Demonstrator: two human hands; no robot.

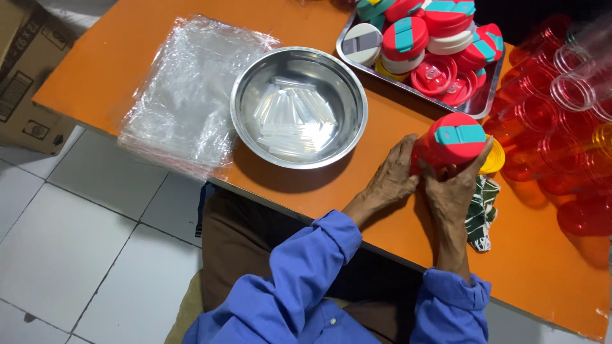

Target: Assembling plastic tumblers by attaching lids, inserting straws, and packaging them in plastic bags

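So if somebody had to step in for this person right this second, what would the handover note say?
Left hand: wrapped around the side of a red cup with a red and teal lid on top.
Right hand: gripping the same cup from the other side, thumb up by the lid.
Nearby: a metal tray of loose lids, stacks of clear red cups at the right, a steel bowl holding small clear packets, a pile of plastic bags.
Done: one lid sits on the held cup; whether it is pressed fully home cannot be told.
Left: many loose lids and unlidded cups.
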